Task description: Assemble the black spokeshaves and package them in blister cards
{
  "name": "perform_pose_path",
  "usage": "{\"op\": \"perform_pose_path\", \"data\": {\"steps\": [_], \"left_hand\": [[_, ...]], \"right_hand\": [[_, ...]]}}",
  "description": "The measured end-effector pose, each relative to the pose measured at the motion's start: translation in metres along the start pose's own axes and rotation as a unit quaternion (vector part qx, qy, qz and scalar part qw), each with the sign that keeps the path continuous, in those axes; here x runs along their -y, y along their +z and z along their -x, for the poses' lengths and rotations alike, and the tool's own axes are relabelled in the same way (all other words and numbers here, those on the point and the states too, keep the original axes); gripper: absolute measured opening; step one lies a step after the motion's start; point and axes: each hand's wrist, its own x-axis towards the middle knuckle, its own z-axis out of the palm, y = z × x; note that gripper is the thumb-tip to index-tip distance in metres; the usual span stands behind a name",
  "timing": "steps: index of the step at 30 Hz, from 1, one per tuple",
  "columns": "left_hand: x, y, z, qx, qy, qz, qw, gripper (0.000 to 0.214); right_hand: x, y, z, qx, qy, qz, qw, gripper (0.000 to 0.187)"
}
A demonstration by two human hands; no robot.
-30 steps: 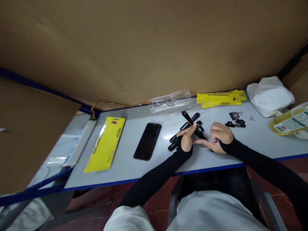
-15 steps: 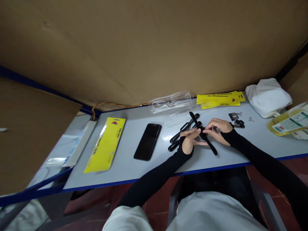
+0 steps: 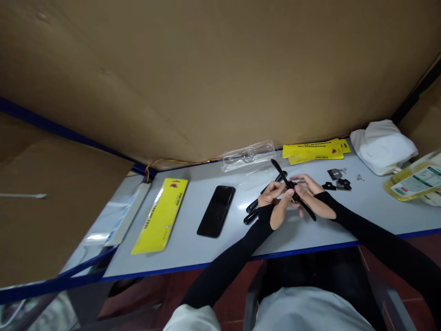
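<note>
Both hands are closed on a black spokeshave, held slantwise above the table with its two handles sticking out. My left hand grips the body from the left, thumb near the middle. My right hand holds it from the other side, with thumb and fingers at the centre. Partly hidden beneath my left hand, two more black spokeshave bodies lie on the table. To the right of my right hand are a metal blade, black cap pieces and small silver screws.
A black phone and a yellow card lie on the left. At the back are a clear plastic blister and more yellow cards. White cloth and a bottle of yellow liquid stand at the right.
My right hand has shifted from a fingertip pinch at the spokeshave's middle to a fuller hold with fingers behind it. The head view has shifted slightly.
</note>
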Motion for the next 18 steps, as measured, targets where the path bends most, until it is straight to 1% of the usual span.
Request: {"op": "perform_pose_path", "data": {"steps": [1,2,3,4,5,6,7,9,10,11,13,15,16,17,18], "left_hand": [[-0.004,-0.004,-0.005,0.005,0.01,-0.025,1.0,0.047],[-0.009,-0.009,-0.012,-0.003,0.032,-0.058,0.998,0.047],[-0.012,-0.016,-0.019,-0.021,0.064,-0.101,0.993,0.046],[-0.016,-0.023,-0.028,-0.043,0.1,-0.154,0.982,0.044],[-0.018,-0.032,-0.036,-0.067,0.136,-0.218,0.964,0.038],[-0.019,-0.04,-0.044,-0.074,0.165,-0.293,0.939,0.031],[-0.019,-0.049,-0.051,-0.067,0.185,-0.364,0.911,0.025],[-0.017,-0.063,-0.06,-0.033,0.22,-0.473,0.852,0.012],[-0.015,-0.069,-0.063,-0.023,0.242,-0.504,0.829,0.015],[-0.013,-0.073,-0.064,-0.021,0.263,-0.521,0.812,0.021],[-0.009,-0.078,-0.062,-0.032,0.309,-0.524,0.793,0.028],[-0.004,-0.078,-0.057,-0.036,0.359,-0.509,0.782,0.027],[-0.001,-0.076,-0.054,-0.034,0.39,-0.5,0.772,0.024],[0.002,-0.074,-0.051,-0.032,0.426,-0.491,0.76,0.022],[0.006,-0.07,-0.047,-0.03,0.457,-0.48,0.748,0.02]], "right_hand": [[0.001,-0.001,-0.001,0.041,0.052,-0.057,0.996,0.054],[0.001,-0.003,-0.002,0.063,0.097,-0.103,0.988,0.056],[0.001,-0.004,-0.003,0.063,0.125,-0.139,0.98,0.058],[0.001,-0.007,-0.005,0.045,0.136,-0.165,0.976,0.059],[0.001,-0.009,-0.006,0.022,0.135,-0.18,0.974,0.059],[0.001,-0.011,-0.008,0.003,0.128,-0.184,0.974,0.06],[0.002,-0.014,-0.009,-0.011,0.119,-0.181,0.976,0.06],[0.003,-0.02,-0.011,-0.033,0.098,-0.152,0.983,0.062],[0.004,-0.023,-0.011,-0.045,0.085,-0.129,0.987,0.063],[0.005,-0.026,-0.011,-0.062,0.067,-0.098,0.991,0.062],[0.009,-0.033,-0.01,-0.116,-0.001,-0.011,0.993,0.06],[0.013,-0.038,-0.009,-0.166,-0.084,0.095,0.978,0.055],[0.015,-0.039,-0.008,-0.175,-0.113,0.137,0.968,0.052],[0.017,-0.039,-0.006,-0.17,-0.127,0.162,0.964,0.05],[0.019,-0.037,-0.005,-0.152,-0.122,0.166,0.967,0.049]]}}
